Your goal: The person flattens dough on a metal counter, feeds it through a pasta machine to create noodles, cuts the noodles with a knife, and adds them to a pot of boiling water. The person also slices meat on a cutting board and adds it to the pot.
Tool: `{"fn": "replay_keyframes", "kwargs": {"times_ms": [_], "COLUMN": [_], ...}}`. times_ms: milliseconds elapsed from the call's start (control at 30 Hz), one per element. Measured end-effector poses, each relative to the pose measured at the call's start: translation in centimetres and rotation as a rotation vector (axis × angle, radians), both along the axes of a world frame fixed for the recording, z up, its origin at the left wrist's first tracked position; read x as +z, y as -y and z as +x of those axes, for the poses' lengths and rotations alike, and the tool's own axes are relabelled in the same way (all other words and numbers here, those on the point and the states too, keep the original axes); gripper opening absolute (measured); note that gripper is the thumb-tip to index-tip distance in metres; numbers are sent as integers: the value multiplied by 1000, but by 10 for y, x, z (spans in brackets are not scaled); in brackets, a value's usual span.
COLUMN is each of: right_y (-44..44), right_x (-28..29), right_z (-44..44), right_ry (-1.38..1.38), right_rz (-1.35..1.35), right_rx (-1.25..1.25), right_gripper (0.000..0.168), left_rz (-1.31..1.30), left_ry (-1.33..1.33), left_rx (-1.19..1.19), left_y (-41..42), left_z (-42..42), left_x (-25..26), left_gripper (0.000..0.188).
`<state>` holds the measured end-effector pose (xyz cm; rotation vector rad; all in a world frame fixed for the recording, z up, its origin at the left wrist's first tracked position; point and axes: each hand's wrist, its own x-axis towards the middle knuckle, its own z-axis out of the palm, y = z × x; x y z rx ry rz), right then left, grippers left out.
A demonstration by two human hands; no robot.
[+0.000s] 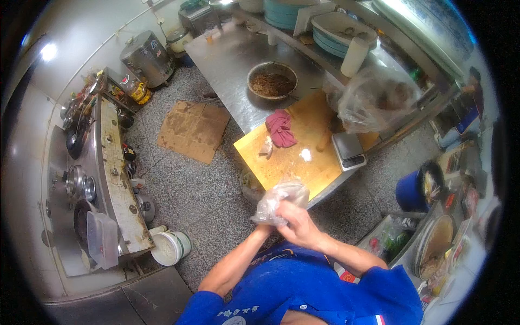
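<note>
My right hand (296, 223) grips a clear plastic bag (284, 199) at the near edge of a wooden board (252, 150). My left hand (266, 228) is mostly hidden in or behind the bag; only its wrist end shows, and its fingers cannot be made out. Beyond the bag, a small white heap (305, 154) lies on the board. A crumpled dark pink cloth (281, 129) rests there beside a small pale scrap (266, 147). At the board's right side stands a digital scale (348, 147). Farther back, a metal bowl (273, 97) holds a brown mass.
A large clear plastic bag (373, 101) sits on the steel table (227, 61), right of the bowl. Flattened cardboard (193, 130) lies on the floor. A white bucket (170, 248) stands by the stove counter (118, 174). A blue bin (410, 191) and another person (467, 113) are at right.
</note>
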<state>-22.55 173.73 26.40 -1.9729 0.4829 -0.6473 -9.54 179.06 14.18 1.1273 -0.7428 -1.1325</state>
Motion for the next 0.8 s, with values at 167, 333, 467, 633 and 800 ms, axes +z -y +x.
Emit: {"fn": "replay_keyframes", "kwargs": {"times_ms": [167,333,467,633,800], "right_y": [25,62,-1,-100,-210], "right_x": [-61,-170,-174,-156,-80], "right_z": [-31,6,79,133,173], "right_ry": [-109,-134,-118,-122,-154], "right_rz": [57,430,522,572,532], "right_rx": [-162,-265,82,329,521], "right_gripper": [16,20,20,12,16], "left_rz": [60,264,436,116,374], "left_ry": [-275,-357,-417,-17,-153], "left_rx": [366,575,1003,1190,1438], "left_y": [-60,-127,-218,-363,-520], "left_z": [29,68,96,94,67], "left_x": [-10,46,50,48,70], "left_gripper": [24,32,30,20,25]}}
